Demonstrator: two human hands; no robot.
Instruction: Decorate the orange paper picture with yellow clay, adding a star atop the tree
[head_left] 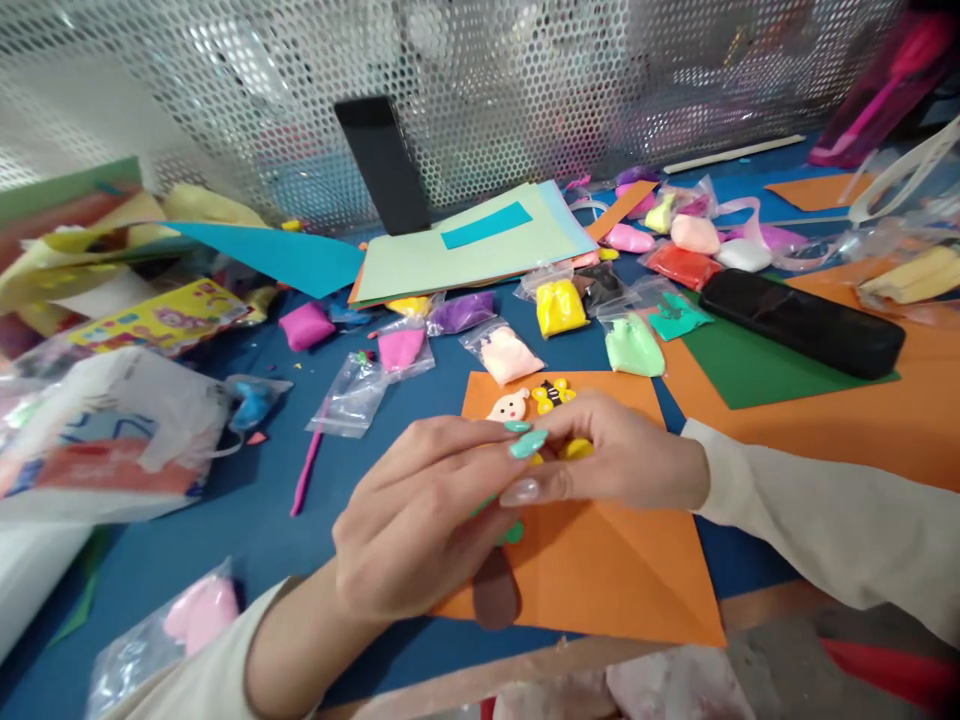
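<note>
My left hand [435,510] and my right hand [622,450] meet over a sheet of orange paper [622,570], fingertips pressed together. Bits of yellow modelling clay [577,449] show between the fingers of my right hand; whether they are held or lie on the sheet I cannot tell. Left fingers cover the rest. Just beyond my fingertips, a pale clay face [510,406] and a yellow-and-black clay bee [553,394] sit on the paper. Partly under my left hand are green clay [514,533] and a brown rounded clay strip [496,590].
Several bagged clays, among them yellow [560,307] and light green [634,345], lie beyond the sheet. A black case [802,322] rests at right. Behind, a phone [384,165] leans on a perforated metal panel [525,90]. At left are a pink stick [306,472] and a plastic bag [112,430].
</note>
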